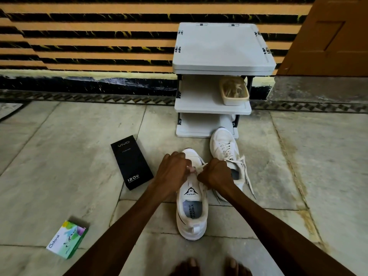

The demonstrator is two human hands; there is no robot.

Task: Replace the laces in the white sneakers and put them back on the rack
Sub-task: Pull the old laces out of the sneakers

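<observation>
Head view: looking down along a person's two bare arms, stretched over a stone floor (59, 156) toward a white rack (223, 46) against a striped wall.
Near sneaker (192, 214): flat on the floor between the arms, heel toward the person and toe toward the rack. The hands cover its eyelets.
Far sneaker (224, 144): just beside it on the right, toe almost at the rack's foot, with loose laces trailing onto the floor.
Left hand (172, 171): fingers curled, tips pinching the lace (201, 167) above the near sneaker's tongue.
Right hand (217, 174): closed in a fist round the same lace, very close to the left hand.
Lace: only a short white stretch shows between the hands. I cannot tell if it is being threaded or tied.
Rack shelves: a tub (235, 93) of what looks like tangled cord sits on the middle one, and no shoe is on any shelf.
Handling: the lace looks thin and limp, so I'd pinch it near the tip. The sneaker looks light and soft-sided, so it is best lifted by the heel collar.
Progress: both sneakers are off the rack, so I'd say the lacing is unfinished.
Elsewhere: a black box (131, 162) lies left of the near sneaker and a green box (67, 239) closer in.
</observation>
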